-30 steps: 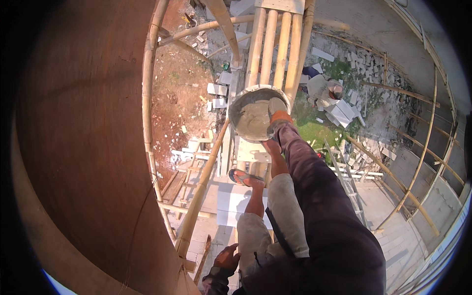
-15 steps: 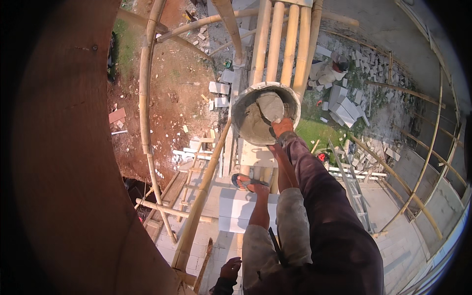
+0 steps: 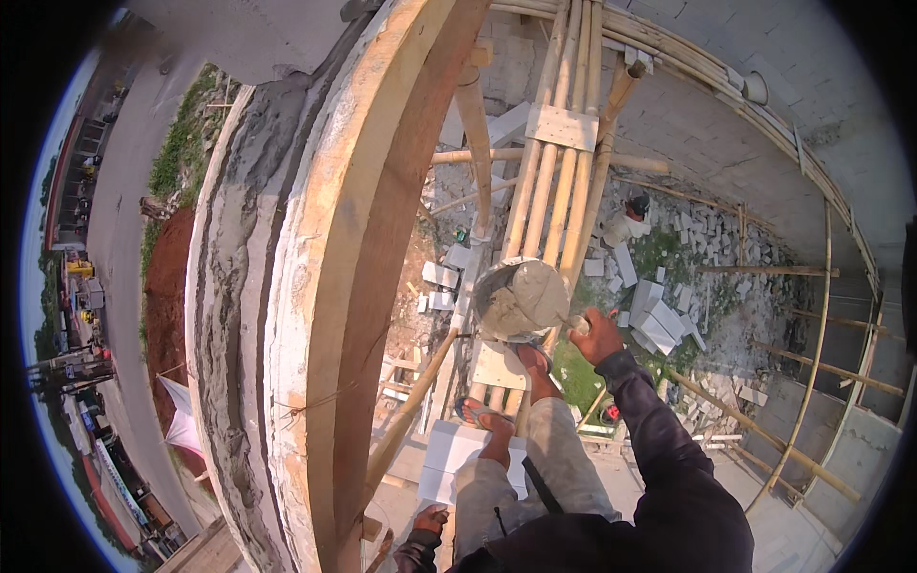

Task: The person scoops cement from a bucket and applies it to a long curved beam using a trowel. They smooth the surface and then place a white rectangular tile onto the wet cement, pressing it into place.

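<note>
Bucket (image 3: 491, 277) partly hidden, left sleeve (image 3: 418, 551) cropped

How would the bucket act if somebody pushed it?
The bucket would probably feel heavy and hard to budge, since wet-looking grey mortar shows at its mouth. It might also wobble or tip, because it seems to stand on bamboo poles, which are round and bumpy.

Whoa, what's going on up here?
Someone is working on bamboo scaffolding. Their right hand grips a trowel carrying what looks like wet grey mortar, over a bucket near their feet. Their left hand is low at their side; I can't tell whether it holds anything. Another person is down below near pale blocks.
</note>
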`<state>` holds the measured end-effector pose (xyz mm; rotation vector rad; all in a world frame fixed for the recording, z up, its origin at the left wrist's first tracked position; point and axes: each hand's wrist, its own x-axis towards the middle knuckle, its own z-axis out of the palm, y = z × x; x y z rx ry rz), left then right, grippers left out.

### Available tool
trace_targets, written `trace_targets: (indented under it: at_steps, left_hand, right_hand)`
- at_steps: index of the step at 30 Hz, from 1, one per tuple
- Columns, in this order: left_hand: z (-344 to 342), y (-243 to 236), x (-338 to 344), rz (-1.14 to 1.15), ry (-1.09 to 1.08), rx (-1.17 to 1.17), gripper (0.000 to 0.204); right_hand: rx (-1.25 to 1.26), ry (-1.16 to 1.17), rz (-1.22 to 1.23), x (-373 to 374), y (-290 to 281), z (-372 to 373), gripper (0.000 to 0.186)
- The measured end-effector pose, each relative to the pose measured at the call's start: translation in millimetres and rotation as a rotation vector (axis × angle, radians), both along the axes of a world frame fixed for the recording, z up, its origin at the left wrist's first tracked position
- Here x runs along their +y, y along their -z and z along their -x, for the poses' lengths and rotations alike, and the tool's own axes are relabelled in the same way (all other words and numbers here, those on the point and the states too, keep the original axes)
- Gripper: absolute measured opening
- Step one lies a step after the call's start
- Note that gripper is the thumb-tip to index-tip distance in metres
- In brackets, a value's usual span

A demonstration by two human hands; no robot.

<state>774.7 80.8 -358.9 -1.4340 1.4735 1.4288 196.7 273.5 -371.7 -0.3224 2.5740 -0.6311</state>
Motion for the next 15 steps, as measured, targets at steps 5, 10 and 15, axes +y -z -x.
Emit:
trace_targets:
  at_steps: [5,10,15]
  left_hand:
    - [-19.0,66.9,22.8,0.34,0.456,0.449,0.023]
    - [11.4,98.6,52.0,0.288,0.335,0.393,0.018]
    - [62.5,96.5,74.6,0.344,0.336,0.293,0.018]
  right_hand:
    - [-0.028,-0.268,0.212,-10.9,-223.4,85.8,0.037]
    - [0.155,-0.617,0.335,-88.1,-374.9,163.3,0.038]
    - [-0.031,-0.783,0.413,-188.6,-435.2,201.7,0.042]
